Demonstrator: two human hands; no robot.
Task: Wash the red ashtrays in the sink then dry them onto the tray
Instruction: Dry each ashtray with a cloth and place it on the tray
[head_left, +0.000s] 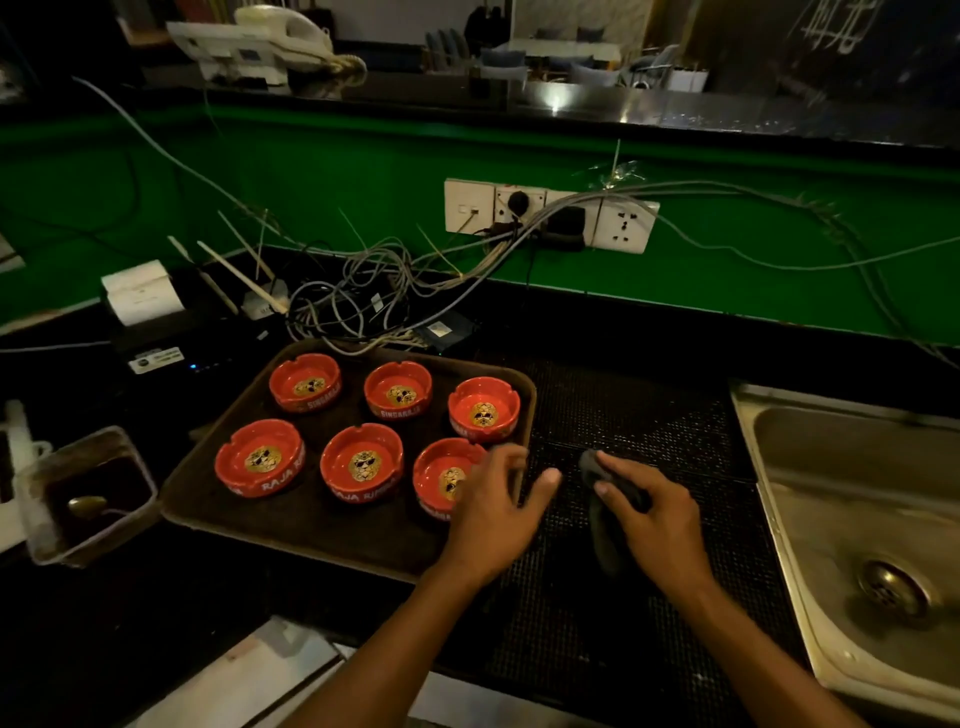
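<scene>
Six ashtrays crowd the tray; the mesh mat toward the sink lies open.

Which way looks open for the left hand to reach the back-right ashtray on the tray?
Probably yes: the left hand hovers over the front-right ashtray, and the back-right ashtray sits just beyond it, uncovered, with nothing between them. The right hand rests on a dark cloth, off to the side.

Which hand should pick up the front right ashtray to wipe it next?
The left hand, probably. It hovers open right over the front right ashtray at the near right corner of the tray, while the right hand is busy, resting on the dark cloth on the mat.
</scene>
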